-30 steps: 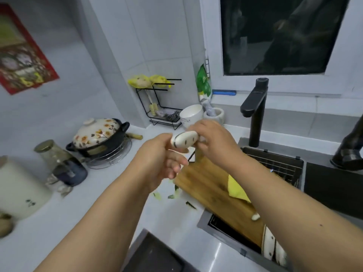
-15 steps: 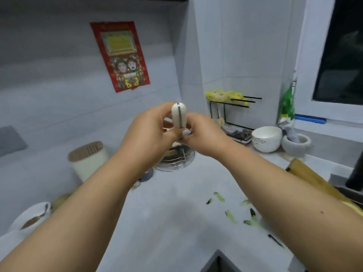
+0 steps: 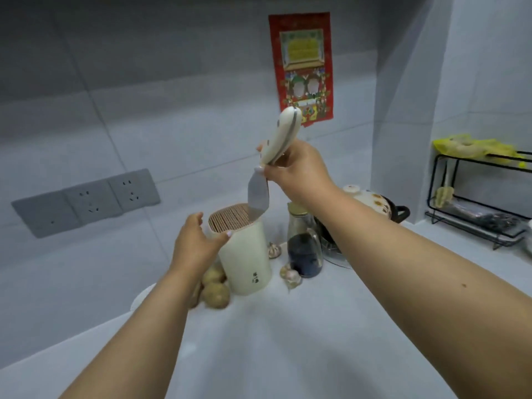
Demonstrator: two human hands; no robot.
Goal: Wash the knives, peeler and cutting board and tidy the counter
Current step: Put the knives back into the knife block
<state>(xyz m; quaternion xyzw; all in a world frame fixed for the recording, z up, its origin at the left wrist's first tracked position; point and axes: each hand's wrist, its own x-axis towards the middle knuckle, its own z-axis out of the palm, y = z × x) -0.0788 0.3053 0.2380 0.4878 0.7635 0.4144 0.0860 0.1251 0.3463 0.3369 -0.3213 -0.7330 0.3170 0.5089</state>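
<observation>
The right hand [image 3: 293,171] grips a cream-handled knife [image 3: 272,159], blade down — its tip entering the knife block [image 3: 244,251]. The left hand [image 3: 198,243] touches the block's rim; potatoes [image 3: 216,289] sit just left of the block, a dark-liquid bottle [image 3: 303,243] just right.

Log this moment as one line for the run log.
right hand grips knife | blade tip in knife holder | left hand steadies holder

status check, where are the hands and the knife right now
Right hand grips knife by its handle, blade tip entering knife block. Left hand steadies the block's rim. Oil bottle and potatoes beside block, slot unobstructed.
</observation>
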